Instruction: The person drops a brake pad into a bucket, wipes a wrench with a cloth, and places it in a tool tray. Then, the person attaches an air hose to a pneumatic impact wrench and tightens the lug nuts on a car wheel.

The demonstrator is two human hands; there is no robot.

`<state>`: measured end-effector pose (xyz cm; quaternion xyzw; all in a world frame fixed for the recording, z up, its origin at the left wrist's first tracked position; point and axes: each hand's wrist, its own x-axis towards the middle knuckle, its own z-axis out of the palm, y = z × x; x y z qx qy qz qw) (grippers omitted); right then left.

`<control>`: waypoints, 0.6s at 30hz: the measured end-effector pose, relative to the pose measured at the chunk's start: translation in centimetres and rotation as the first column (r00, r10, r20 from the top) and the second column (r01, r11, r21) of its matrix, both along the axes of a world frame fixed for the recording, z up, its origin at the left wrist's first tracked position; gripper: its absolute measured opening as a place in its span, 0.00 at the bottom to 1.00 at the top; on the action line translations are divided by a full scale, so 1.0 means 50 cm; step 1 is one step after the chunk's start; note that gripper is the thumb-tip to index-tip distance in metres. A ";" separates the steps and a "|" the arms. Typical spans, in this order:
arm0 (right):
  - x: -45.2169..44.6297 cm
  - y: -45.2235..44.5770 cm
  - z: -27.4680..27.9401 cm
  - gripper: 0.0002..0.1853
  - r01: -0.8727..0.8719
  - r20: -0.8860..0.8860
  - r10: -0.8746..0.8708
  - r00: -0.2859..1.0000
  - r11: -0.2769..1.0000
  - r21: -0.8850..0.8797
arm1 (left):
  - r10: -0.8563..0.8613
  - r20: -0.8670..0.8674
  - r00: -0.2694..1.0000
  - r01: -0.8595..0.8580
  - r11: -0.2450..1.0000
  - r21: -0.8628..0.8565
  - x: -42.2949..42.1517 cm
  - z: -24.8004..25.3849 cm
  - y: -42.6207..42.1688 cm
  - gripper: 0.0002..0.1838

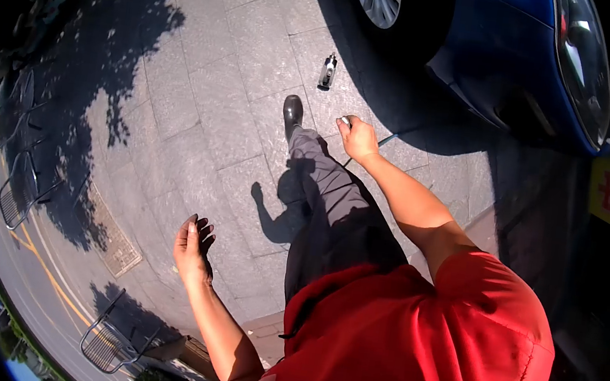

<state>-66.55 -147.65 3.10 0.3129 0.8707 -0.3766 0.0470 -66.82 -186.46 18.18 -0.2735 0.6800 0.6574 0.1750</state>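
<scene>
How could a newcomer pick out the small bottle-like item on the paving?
Find the blue car at upper right, then move left past its shadow onto sunlit paving. Just beyond the toe of the dark boot is the bottle-like item. Its narrow top and mixed black and whitish body set it apart from the boot.

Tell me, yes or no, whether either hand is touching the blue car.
No: the left hand is over the paving, and the right hand, gripping a small pale object, is also away from the blue car.
</scene>
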 end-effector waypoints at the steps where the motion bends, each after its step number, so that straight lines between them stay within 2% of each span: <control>1: -0.038 0.018 -0.073 0.22 0.030 0.094 -0.032 0.995 0.999 0.019 | -0.043 0.022 0.999 0.043 0.999 0.003 -0.052 -0.031 0.021 0.19; 2: -0.079 0.033 -0.154 0.23 0.057 0.192 -0.063 0.979 0.998 0.036 | -0.086 0.050 0.995 0.086 0.996 0.005 -0.105 -0.073 0.042 0.19; 5: -0.217 0.089 -0.355 0.23 0.126 0.337 -0.125 0.933 0.992 0.019 | -0.179 0.235 0.955 0.192 0.981 -0.031 -0.248 -0.187 0.111 0.19; 8: -0.336 0.130 -0.518 0.23 0.198 0.513 -0.173 0.841 0.980 0.005 | -0.255 0.402 0.879 0.279 0.960 -0.001 -0.365 -0.318 0.164 0.19; 11: -0.429 0.175 -0.639 0.24 0.194 0.639 -0.197 0.744 0.978 0.076 | -0.309 0.497 0.811 0.326 0.944 0.055 -0.459 -0.459 0.205 0.19; 12: -0.431 0.186 -0.692 0.24 0.183 0.664 -0.192 0.723 0.980 0.083 | -0.356 0.564 0.745 0.431 0.902 0.001 -0.485 -0.508 0.221 0.19; 13: -0.435 0.196 -0.737 0.24 0.132 0.676 -0.147 0.722 0.988 0.075 | -0.509 0.541 0.669 0.658 0.745 -0.112 -0.499 -0.555 0.232 0.17; 14: -0.439 0.201 -0.779 0.23 0.153 0.697 -0.183 0.694 0.983 0.106 | -0.647 0.529 0.549 0.825 0.521 -0.219 -0.507 -0.608 0.242 0.15; 15: -0.447 0.201 -0.791 0.23 0.157 0.719 -0.180 0.672 0.983 0.099 | -0.728 0.624 0.283 0.957 0.172 -0.232 -0.516 -0.645 0.259 0.15; 16: -0.461 0.205 -0.801 0.22 0.161 0.735 -0.178 0.654 0.982 0.095 | -0.708 0.707 0.005 0.958 -0.199 -0.206 -0.518 -0.672 0.276 0.16; 17: -0.477 0.207 -0.813 0.22 0.165 0.742 -0.182 0.645 0.981 0.097 | -0.731 0.659 -0.176 0.886 -0.409 -0.217 -0.517 -0.683 0.291 0.11; 18: -0.487 0.211 -0.820 0.22 0.191 0.762 -0.201 0.616 0.976 0.103 | -0.721 0.609 -0.331 0.838 -0.522 -0.162 -0.478 -0.716 0.276 0.09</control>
